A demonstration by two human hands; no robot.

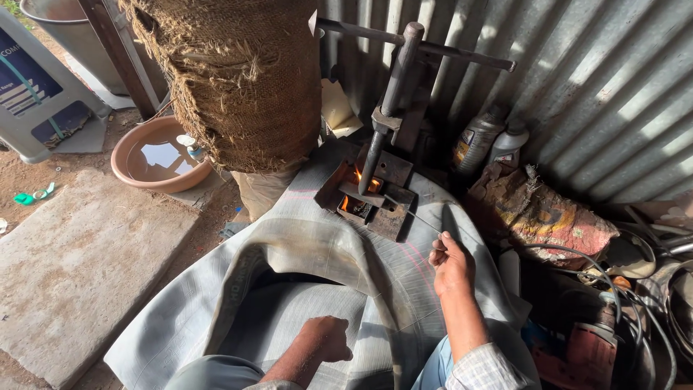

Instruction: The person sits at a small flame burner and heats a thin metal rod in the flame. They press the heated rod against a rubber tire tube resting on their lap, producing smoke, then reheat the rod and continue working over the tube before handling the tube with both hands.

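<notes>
From the head camera, a large grey rubber tube lies spread over the person's lap and runs up to a metal screw press that stands against the corrugated metal wall. Everything else is placed from that press.

At the foot of the press the tube is pinched under a metal block, and small orange flames show in the tray beneath the block.

Below and to the right of the press, the right hand is raised over the tube. Its fingers are pinched together on a thin metal rod, which slants up and to the left to the press's base.

Further below the press, nearer the camera, the left hand rests on the tube with its fingers curled into a loose fist; whether it grips a fold of the rubber cannot be told.

Left of the press stands a big bundle wrapped in brown sacking, and further left of that a shallow brown basin with water sits on the ground, beside a flat stone slab.

Right of the press, two plastic bottles stand against the wall, with a printed sack lying just below them. Lower right of the press, hoses and cables are piled among other clutter
</notes>
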